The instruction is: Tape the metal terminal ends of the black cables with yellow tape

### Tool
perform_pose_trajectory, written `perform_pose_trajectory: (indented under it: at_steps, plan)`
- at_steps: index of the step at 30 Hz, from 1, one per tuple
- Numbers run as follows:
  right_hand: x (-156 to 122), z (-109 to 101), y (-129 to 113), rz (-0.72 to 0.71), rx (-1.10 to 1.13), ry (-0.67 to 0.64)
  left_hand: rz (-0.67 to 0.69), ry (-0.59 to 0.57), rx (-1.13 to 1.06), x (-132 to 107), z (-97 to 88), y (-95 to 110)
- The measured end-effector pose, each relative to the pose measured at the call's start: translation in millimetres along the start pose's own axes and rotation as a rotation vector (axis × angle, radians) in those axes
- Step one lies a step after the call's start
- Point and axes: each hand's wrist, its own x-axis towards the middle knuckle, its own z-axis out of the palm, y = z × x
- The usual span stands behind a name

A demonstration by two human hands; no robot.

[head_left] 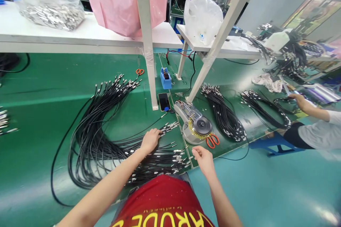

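Note:
My left hand point(150, 140) rests on a big bundle of black cables point(106, 138) with metal connector ends, lying on the green mat point(53, 92). Its fingers curl over a few cable ends near the loose connectors point(170, 126). My right hand point(203, 156) hovers at the mat's front edge, just below a tape dispenser point(195, 123). Its fingers are loosely bent with thumb and fingertips close; whether anything sits between them I cannot make out. More connector ends point(176, 158) lie between the two hands.
Orange scissors point(212, 140) lie beside the dispenser. A phone point(164, 101) and blue box point(165, 77) sit by a white shelf post point(148, 42). Further cable bundles point(226, 117) lie to the right, where another person's hand point(299, 100) works. Bags point(50, 0) stand on the shelf.

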Motion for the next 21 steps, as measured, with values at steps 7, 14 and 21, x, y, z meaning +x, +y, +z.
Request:
perform_pose_trajectory:
  at_steps: [7, 14, 21]
  plan:
    - [17.3, -65.2, -14.4, -0.025, 0.124, 0.468, 0.074, -0.135, -0.492, 2.1, -36.0, 47.0]
    - [61.7, -104.6, -1.0, -0.053, -0.286, 0.375, 0.082, -0.246, -0.667, -8.4, -31.4, 57.2]
    - [82.1, -90.1, 9.9, 0.094, -0.343, 0.171, 0.072, -0.245, -0.535, -23.4, -19.8, 25.2]
